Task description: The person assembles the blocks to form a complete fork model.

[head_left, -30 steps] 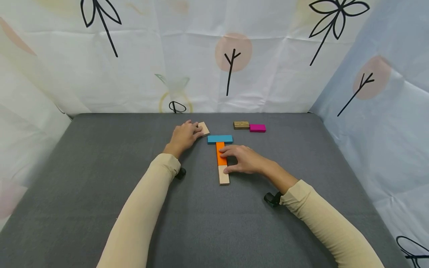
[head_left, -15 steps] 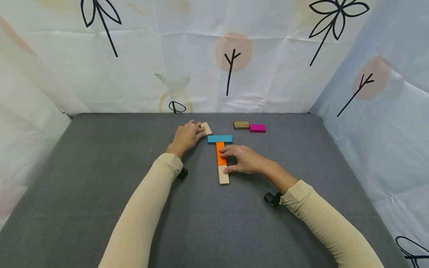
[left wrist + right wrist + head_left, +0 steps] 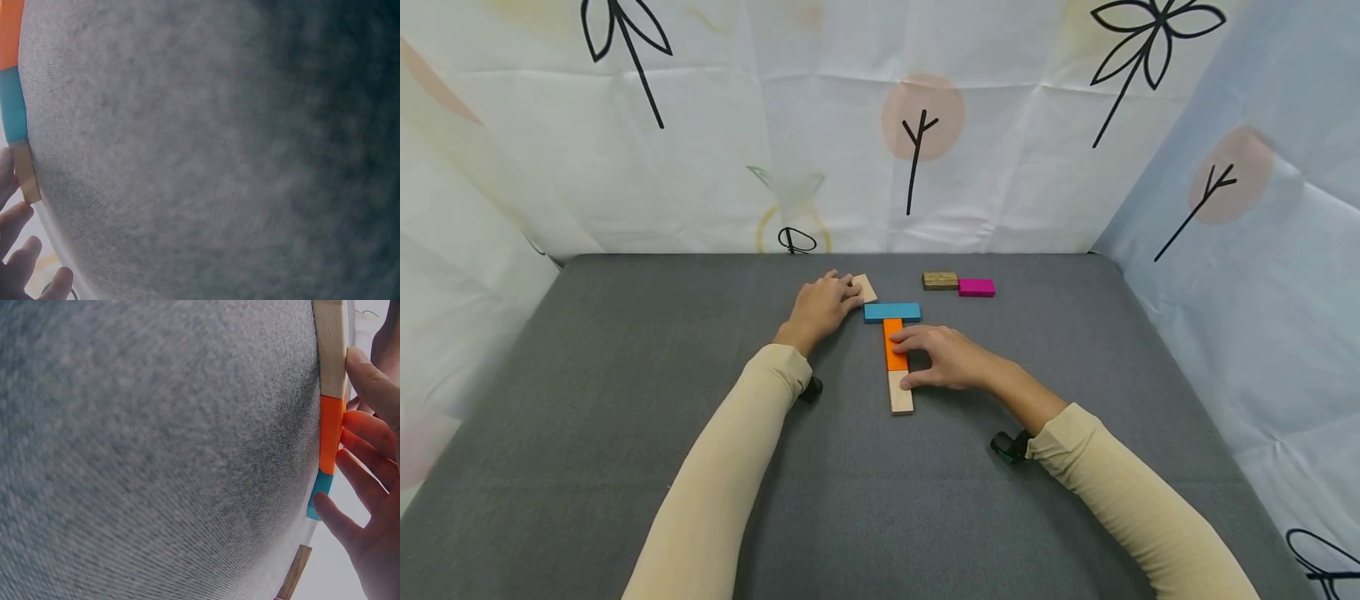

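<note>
In the head view, my left hand (image 3: 820, 310) pinches a pale wooden block (image 3: 865, 288) that lies slanted at the upper left of a blue block (image 3: 892, 313). The left wrist view has this wooden block (image 3: 26, 174) between thumb and index finger, its end close to the blue block. Below the blue block, an orange block (image 3: 894, 343) and a second pale wooden block (image 3: 901, 393) run in line, forming a T. My right hand (image 3: 951, 358) rests on this stem, fingertips on the orange block (image 3: 331, 434) and thumb at the second wooden block (image 3: 331, 350), fingers loosely bent.
A brown wood-grain block (image 3: 940, 281) and a magenta block (image 3: 977, 287) lie side by side at the back right. The grey table (image 3: 880, 517) ends at a white patterned cloth wall (image 3: 715, 183) behind, with cloth on both sides too.
The left hand has shifted a little to the right with the pale wooden block, bringing it closer to the blue block. The right hand and the other blocks have stayed in place.
</note>
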The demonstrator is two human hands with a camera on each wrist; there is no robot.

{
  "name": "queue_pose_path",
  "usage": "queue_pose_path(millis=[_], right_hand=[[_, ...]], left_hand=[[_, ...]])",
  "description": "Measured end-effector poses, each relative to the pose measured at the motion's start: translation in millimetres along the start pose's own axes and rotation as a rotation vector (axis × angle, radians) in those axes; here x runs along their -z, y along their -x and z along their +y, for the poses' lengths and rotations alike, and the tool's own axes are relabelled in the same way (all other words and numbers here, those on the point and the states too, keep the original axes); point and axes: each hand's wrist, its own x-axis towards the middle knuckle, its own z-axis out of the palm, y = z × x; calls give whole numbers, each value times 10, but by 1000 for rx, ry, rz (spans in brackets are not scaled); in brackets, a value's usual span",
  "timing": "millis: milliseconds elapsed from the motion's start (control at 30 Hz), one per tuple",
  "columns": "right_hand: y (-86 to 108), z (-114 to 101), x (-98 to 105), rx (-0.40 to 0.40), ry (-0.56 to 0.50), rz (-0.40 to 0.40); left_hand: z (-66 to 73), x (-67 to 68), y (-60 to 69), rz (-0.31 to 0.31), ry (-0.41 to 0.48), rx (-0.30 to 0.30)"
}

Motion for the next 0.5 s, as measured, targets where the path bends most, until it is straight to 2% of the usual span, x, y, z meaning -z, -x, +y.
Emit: queue_pose_path(millis=[500], right_hand=[[-2,-13,5,7,-5,9]], left_hand=[[16,-3,13,-5,19,7]])
